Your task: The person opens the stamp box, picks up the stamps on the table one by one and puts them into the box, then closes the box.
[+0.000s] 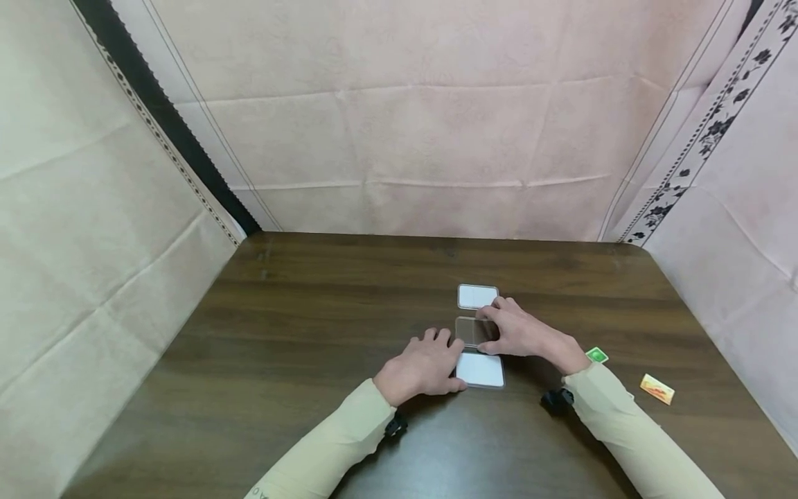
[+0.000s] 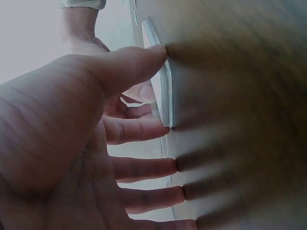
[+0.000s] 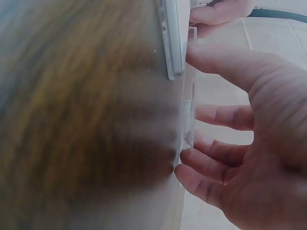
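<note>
Three flat rectangular pieces line up on the wooden table (image 1: pixel 280 388). Nearest is a white-topped flat case (image 1: pixel 479 370) with a clear rim. Beyond it lies a clear plastic case (image 1: pixel 467 331), and farthest away a second white-topped case (image 1: pixel 476 296). My right hand (image 1: pixel 520 329) pinches the clear case between its thumb, at the near edge, and its fingers (image 3: pixel 223 116), at the far edge. With fingers spread and fairly straight, my left hand (image 1: pixel 424 367) rests on the table. Its thumb and index finger touch the left side of the near white-topped case (image 2: pixel 166 91).
A small green card (image 1: pixel 596 355) lies by the right wrist, partly covered by the sleeve. Farther right is an orange and yellow card (image 1: pixel 657 389). Pale cloth (image 1: pixel 405 138) hangs behind the table's far edge and along both sides.
</note>
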Motion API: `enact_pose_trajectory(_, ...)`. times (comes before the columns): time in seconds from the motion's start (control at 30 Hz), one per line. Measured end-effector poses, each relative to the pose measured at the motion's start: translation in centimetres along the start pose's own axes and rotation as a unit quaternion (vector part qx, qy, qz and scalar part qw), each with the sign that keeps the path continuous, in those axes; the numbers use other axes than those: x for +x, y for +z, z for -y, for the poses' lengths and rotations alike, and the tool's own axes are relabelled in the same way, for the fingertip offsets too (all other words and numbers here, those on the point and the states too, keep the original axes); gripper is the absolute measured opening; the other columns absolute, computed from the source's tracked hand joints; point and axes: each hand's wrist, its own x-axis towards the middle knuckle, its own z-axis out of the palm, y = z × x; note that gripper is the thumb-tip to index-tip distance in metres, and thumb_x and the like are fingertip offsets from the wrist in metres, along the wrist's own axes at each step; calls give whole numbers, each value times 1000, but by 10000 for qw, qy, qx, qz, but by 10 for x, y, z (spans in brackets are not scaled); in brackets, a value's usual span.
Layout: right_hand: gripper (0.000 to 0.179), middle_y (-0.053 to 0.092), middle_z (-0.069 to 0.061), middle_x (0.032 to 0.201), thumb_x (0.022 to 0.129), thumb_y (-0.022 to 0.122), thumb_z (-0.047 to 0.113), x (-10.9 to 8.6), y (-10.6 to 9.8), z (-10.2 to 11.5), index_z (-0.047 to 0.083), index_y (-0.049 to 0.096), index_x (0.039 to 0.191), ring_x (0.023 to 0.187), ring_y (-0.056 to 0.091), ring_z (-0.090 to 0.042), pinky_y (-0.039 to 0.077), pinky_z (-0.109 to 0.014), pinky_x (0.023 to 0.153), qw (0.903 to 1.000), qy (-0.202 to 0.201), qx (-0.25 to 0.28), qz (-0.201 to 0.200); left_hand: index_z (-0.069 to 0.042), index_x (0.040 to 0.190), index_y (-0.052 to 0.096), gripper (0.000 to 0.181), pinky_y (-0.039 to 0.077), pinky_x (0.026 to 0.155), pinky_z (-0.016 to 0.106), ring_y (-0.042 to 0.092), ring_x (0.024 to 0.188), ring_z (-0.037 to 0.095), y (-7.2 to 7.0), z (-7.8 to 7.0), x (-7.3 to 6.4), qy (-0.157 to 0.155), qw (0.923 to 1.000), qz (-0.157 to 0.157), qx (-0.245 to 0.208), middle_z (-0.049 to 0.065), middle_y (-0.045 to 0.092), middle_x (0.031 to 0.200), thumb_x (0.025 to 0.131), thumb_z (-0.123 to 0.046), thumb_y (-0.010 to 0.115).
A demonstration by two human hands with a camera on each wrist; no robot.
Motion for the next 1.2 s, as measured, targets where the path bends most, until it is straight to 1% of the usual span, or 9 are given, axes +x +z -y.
enact_pose_trajectory(0.23,58,54,-8,113,82,77,41,1,1,-1,11,60,128,102,45,-24,44,-36,79,10000,54,-26,58,-18,139,46,68,50,94,47,49,123,28,0,0,1,-15,10000,4,9,9,49,138,88,-62,60)
enact_pose_trajectory(0.5,58,55,-10,119,83,77,41,3,-2,2,11,60,130,105,46,-24,46,-38,82,9998,66,-109,148,-18,137,47,67,50,92,47,49,122,29,1,2,1,-32,10000,-63,3,9,49,136,88,-62,60)
enact_pose_trajectory(0.77,59,54,-12,123,83,77,38,6,-3,5,10,59,131,107,46,-25,46,-40,84,9998,56,-58,191,-18,137,47,67,50,94,47,48,125,30,0,4,-1,-60,10000,-45,-10,9,48,139,88,-62,60)
enact_pose_trajectory(0.97,60,55,-14,124,83,77,38,0,-7,1,7,58,132,109,47,-27,47,-41,84,9998,96,51,191,-19,139,47,69,49,96,48,47,127,29,-1,5,-1,27,9999,-44,-131,9,48,142,88,-63,60)
enact_pose_trajectory(1.2,57,56,-17,127,85,75,37,-5,-8,-2,7,60,131,111,48,-29,48,-44,87,9998,92,119,151,-19,141,47,69,48,100,47,47,129,27,-6,6,-3,115,9994,62,-310,8,46,146,88,-63,59)
